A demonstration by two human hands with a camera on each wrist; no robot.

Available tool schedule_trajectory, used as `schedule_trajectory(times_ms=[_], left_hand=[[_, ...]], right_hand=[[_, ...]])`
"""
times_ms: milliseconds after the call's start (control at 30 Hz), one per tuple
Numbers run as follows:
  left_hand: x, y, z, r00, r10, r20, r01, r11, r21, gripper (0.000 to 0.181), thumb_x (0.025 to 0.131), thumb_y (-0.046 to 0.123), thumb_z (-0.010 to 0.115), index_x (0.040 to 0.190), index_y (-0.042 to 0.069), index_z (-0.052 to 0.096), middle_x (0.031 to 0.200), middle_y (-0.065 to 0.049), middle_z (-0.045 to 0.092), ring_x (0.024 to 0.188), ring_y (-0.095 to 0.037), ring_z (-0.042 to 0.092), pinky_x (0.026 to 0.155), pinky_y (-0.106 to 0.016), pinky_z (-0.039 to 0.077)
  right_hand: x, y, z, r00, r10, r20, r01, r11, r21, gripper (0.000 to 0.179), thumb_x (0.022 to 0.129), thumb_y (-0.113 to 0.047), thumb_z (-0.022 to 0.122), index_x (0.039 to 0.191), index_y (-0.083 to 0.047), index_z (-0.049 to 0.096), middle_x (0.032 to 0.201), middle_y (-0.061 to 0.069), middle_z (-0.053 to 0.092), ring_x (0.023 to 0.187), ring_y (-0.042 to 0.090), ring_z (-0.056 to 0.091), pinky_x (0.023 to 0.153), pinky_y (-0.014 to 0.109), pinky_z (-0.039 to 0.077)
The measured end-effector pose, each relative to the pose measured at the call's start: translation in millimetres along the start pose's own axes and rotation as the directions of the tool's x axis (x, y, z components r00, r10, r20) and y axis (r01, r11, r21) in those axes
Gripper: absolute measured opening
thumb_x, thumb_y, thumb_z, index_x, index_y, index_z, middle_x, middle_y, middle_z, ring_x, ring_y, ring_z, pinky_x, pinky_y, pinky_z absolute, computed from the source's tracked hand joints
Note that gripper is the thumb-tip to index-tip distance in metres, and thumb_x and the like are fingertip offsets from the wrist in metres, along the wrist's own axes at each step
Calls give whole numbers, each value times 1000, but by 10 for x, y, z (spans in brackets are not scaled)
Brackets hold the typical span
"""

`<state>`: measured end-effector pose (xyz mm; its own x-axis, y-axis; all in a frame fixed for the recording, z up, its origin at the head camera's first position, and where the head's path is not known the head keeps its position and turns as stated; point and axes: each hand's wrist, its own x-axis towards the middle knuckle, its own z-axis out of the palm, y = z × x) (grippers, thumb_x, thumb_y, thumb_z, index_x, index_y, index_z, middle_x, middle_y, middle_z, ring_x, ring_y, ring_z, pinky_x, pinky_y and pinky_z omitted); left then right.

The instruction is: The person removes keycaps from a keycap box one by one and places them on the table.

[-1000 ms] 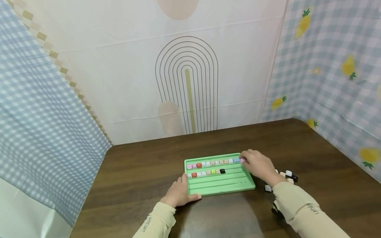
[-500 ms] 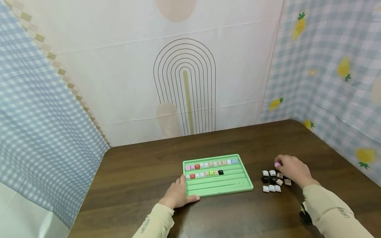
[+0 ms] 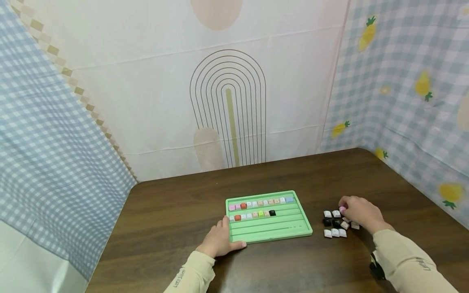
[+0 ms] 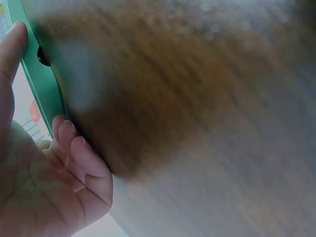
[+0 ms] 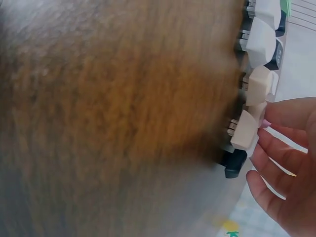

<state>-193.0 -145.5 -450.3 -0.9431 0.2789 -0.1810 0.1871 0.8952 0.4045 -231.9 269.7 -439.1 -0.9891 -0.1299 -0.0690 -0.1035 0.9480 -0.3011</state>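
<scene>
A pale green tray (image 3: 271,234) with ridged rows lies on the table. Its top row carries pink, red, white, tan and blue keycaps; a shorter second row ends in a black keycap (image 3: 272,213). My left hand (image 3: 217,239) grips the tray's near left corner, thumb along the front edge, fingers at the left side. Right of the tray, my right hand (image 3: 362,211) pinches a pink keycap (image 3: 342,209) between thumb and fingers, low at the back of a loose keycap group. In the right wrist view the pink keycap (image 5: 266,123) shows only partly beside cream keycaps (image 5: 245,131).
Loose white keycaps (image 3: 335,232) line up nearest me, with black keycaps (image 3: 327,222) behind them and cream ones (image 3: 345,225) by the right hand. A wooden table (image 3: 176,211) stretches around the tray. Patterned cloth (image 3: 161,81) hangs behind and at both sides.
My right hand has carried the pink keycap from the tray's top row rightward to the loose keycaps, then slightly lower. My left hand has stayed on the tray.
</scene>
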Motion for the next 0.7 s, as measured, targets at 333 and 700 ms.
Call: schedule_trajectory(times_ms=[333,700], left_hand=[[1,11,-27,1000,3,-16,-3,1000,5,98,75,53,69,134,-11,25,119,-28,47,99,-42,53,83,-48,45],[-21,15,-5,1000,3,-5,-3,1000,-9,98,76,52,69,135,-11,24,122,-30,45,103,-44,52,84,-49,45]], right_hand=[[30,-179,-103,992,-90,-92,89,996,-20,27,90,-18,53,109,-2,61,99,15,63,84,30,60,65,45,47],[179,-927,75,955,-253,-158,246,967,-59,23,85,-19,64,106,-8,64,103,10,63,93,30,57,69,44,48]])
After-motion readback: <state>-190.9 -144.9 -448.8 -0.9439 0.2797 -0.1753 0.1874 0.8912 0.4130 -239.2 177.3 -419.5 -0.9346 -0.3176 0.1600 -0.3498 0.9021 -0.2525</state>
